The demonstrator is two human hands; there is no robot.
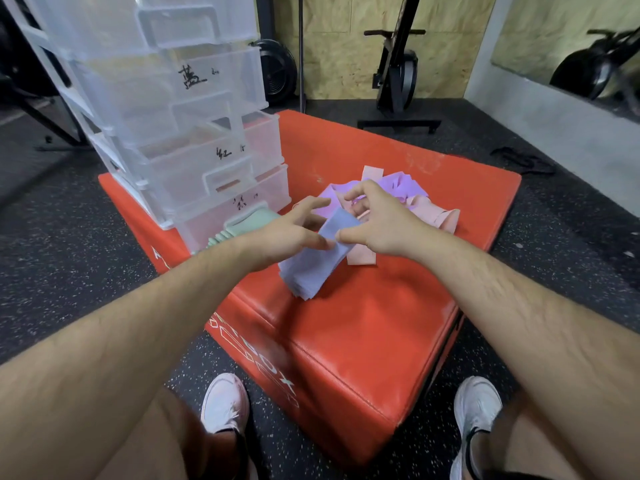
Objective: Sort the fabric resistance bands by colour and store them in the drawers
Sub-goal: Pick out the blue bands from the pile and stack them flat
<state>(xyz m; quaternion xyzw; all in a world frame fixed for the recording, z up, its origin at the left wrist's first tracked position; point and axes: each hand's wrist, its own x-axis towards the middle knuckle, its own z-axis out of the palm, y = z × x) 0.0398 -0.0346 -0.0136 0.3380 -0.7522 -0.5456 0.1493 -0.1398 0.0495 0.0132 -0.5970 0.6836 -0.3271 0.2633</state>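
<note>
Head view: on the red box [363, 306], both hands meet over the blue bands [311, 268], left hand [294, 230] spread, right hand [377, 220] pinching one, drawers [194, 140] at its far-left edge, near corner bare, speckled floor [69, 216] around.

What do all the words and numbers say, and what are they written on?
"蓝" with a small blurred number: handwritten on the upper drawer.
"红" and what looks like "15": on the middle drawer.
A handwritten character plus a number, too blurred to read: on the bottom drawer.
"BOX", partly blurred white print: on the side of the red box.
</note>
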